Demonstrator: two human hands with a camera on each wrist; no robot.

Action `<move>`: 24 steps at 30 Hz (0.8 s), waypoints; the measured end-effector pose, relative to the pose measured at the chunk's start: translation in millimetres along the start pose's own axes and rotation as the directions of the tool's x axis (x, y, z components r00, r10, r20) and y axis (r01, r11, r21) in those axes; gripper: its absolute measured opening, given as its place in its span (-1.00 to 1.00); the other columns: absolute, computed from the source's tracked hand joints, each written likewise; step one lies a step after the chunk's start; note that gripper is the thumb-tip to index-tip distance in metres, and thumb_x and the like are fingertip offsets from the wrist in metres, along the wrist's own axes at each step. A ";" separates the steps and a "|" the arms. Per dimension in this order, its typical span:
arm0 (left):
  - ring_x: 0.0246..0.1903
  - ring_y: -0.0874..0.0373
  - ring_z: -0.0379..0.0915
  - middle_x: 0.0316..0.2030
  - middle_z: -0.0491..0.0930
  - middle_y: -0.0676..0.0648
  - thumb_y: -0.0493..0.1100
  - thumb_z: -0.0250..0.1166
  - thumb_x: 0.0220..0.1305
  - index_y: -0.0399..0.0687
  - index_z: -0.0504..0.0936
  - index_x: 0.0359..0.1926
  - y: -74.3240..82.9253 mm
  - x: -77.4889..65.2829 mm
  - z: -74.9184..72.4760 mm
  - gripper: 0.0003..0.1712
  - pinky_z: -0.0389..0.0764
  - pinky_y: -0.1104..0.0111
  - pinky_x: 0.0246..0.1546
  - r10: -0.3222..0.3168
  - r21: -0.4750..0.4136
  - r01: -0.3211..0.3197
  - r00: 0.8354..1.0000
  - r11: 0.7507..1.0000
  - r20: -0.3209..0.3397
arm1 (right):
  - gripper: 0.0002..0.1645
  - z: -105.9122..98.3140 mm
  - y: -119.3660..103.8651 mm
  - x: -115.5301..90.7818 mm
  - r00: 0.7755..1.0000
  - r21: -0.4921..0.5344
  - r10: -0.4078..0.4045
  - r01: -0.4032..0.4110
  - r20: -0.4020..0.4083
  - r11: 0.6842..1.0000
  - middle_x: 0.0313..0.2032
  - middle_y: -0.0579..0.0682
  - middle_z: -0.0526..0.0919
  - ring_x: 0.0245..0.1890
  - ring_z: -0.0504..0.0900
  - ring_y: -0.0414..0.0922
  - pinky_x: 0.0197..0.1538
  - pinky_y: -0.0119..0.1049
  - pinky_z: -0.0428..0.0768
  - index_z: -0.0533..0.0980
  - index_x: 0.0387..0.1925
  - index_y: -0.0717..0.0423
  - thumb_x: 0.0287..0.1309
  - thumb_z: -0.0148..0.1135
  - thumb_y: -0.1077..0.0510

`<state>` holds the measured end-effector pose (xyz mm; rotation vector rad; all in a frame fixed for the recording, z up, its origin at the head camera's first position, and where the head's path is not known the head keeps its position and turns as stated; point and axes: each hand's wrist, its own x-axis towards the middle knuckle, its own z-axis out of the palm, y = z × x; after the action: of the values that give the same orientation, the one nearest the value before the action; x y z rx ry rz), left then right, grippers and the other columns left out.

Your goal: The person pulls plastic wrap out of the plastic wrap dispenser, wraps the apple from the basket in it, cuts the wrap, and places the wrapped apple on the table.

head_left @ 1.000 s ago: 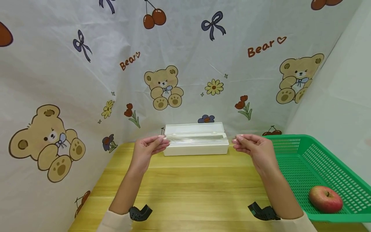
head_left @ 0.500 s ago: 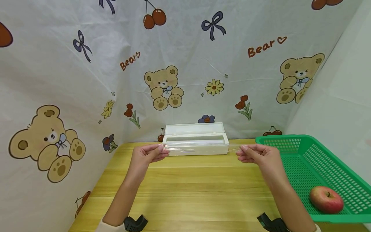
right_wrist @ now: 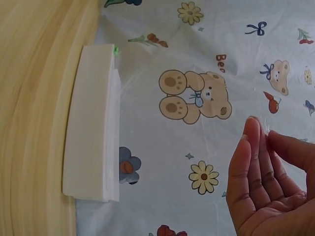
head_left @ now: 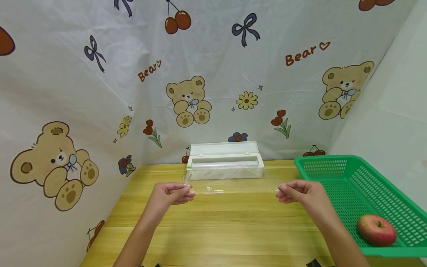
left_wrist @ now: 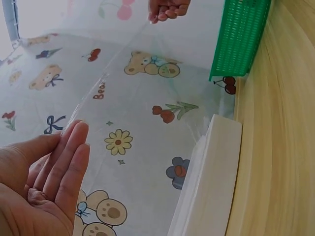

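Observation:
A clear sheet of plastic wrap (head_left: 230, 185) stretches from a white dispenser box (head_left: 225, 173) at the back of the table. My left hand (head_left: 171, 194) pinches one front corner between thumb and fingers. The other corner is pinched by my right hand (head_left: 300, 191). Inside the box, whose lid (head_left: 224, 148) is raised, lies a pale roll (head_left: 227, 164). In the left wrist view, the film's edge runs taut from the left hand (left_wrist: 54, 172) up to the far right hand (left_wrist: 167, 10). The right wrist view has the thumb and fingers of the right hand (right_wrist: 268, 182) meeting on barely visible film.
At the right, a green plastic basket (head_left: 361, 163) holds a red apple (head_left: 377, 230). The wooden table (head_left: 230, 230) runs back to a hanging cloth (head_left: 213, 55) printed with bears, bows and flowers.
Both hands have come back from the box toward the person, drawing the plastic wrap out with them. The right hand has also shifted slightly right, and the basket and box have stayed put.

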<state>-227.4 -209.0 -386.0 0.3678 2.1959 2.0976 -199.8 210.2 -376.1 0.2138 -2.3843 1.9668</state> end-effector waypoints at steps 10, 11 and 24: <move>-0.22 -0.09 0.76 -0.26 0.77 -0.25 -0.13 0.41 0.32 -0.41 0.73 -0.10 -19.2 -4.5 -5.0 -0.65 0.73 0.13 -0.11 -0.090 0.027 0.088 0.994 0.996 0.067 | -0.61 -0.1 16.7 -2.9 0.993 -0.055 0.072 -0.067 0.092 0.996 -0.32 0.15 0.78 -0.31 0.78 0.00 -0.18 -0.20 0.76 0.64 -0.14 0.44 0.33 0.35 0.09; -0.22 -0.09 0.76 -0.27 0.77 -0.24 -0.13 0.42 0.32 -0.40 0.73 -0.10 -21.2 -4.5 -5.4 -0.65 0.73 0.11 -0.11 -0.098 0.032 0.096 0.993 0.995 0.072 | -0.62 -0.2 18.9 -2.9 0.992 -0.061 0.074 -0.068 0.105 0.996 -0.32 0.16 0.78 -0.31 0.78 0.00 -0.18 -0.20 0.76 0.64 -0.14 0.43 0.33 0.34 0.10; -0.29 -0.05 0.77 -0.31 0.77 -0.25 -0.12 0.40 0.34 -0.39 0.75 -0.15 -45.4 -8.0 -7.4 -0.67 0.76 0.11 -0.20 -0.184 0.131 0.158 0.958 0.979 0.222 | -0.76 -1.4 48.9 -2.5 0.929 -0.100 0.096 -0.064 0.357 0.993 -0.31 0.27 0.74 -0.36 0.74 0.03 -0.21 -0.18 0.75 0.65 -0.21 0.38 0.38 0.26 0.21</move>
<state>-226.6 -219.5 -431.5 0.3936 2.1289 1.7515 -203.9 220.8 -423.7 0.5271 -2.7338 2.0008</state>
